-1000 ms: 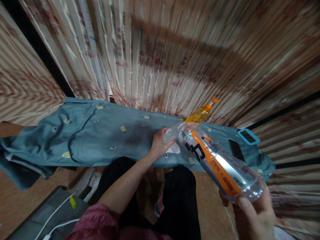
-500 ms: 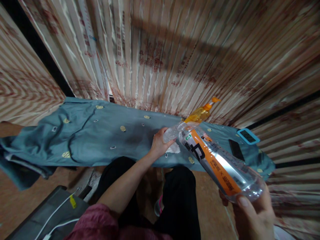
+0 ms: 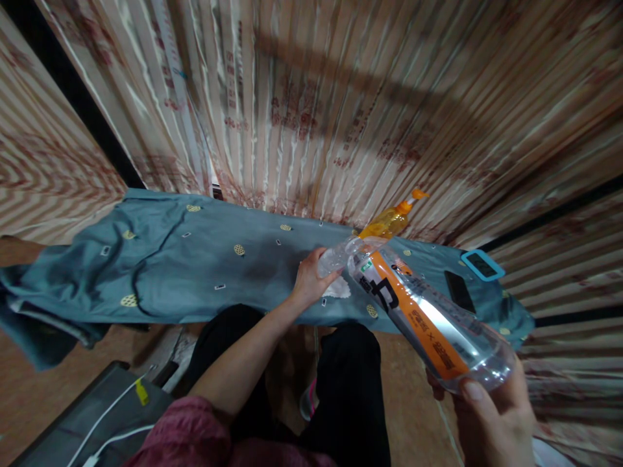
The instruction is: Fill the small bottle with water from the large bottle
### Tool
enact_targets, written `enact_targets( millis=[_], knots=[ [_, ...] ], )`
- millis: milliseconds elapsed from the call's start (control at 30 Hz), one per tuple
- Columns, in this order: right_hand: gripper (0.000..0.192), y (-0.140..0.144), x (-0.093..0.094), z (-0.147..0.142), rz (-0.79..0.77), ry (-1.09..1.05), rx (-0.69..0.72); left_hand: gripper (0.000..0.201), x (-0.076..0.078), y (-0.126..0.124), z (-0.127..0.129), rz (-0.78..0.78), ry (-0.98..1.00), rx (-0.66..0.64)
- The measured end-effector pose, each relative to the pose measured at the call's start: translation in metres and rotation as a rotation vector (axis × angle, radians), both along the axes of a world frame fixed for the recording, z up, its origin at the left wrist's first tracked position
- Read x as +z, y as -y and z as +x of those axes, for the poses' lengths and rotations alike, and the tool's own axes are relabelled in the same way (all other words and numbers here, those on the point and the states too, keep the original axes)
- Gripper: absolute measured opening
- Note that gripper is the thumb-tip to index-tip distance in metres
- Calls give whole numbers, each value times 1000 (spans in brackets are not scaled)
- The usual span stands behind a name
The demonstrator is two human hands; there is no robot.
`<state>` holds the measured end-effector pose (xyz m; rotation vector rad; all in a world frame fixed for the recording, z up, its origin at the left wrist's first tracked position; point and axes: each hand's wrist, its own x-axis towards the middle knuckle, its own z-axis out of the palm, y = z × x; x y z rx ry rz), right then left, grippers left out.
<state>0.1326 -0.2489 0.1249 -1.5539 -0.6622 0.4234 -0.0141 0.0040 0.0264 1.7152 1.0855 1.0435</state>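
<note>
Over the tabletop, nothing has shifted in the last second: my right hand keeps its fingers wrapped on the tilted bottle, left hand pressing what looks like a wet cloth.

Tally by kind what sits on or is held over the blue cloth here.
Bottles: 3 - large clear bottle in right hand, small clear bottle by left hand, orange pump bottle
Phone: 1
Blue-framed device: 1
White pad: 1
Total: 6

Cloth on table, pump bottle behind tilted bottle, phone right
</note>
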Motion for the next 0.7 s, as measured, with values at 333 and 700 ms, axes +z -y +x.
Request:
enact_targets(
  millis=[333,700],
  knots=[
    [90,4,-12,15,45,22,22,50,-2,-1,0,5,-10,0],
    [100,-1,0,0,-6,-5,-11,49,0,-1,0,11,9,7]
  ],
)
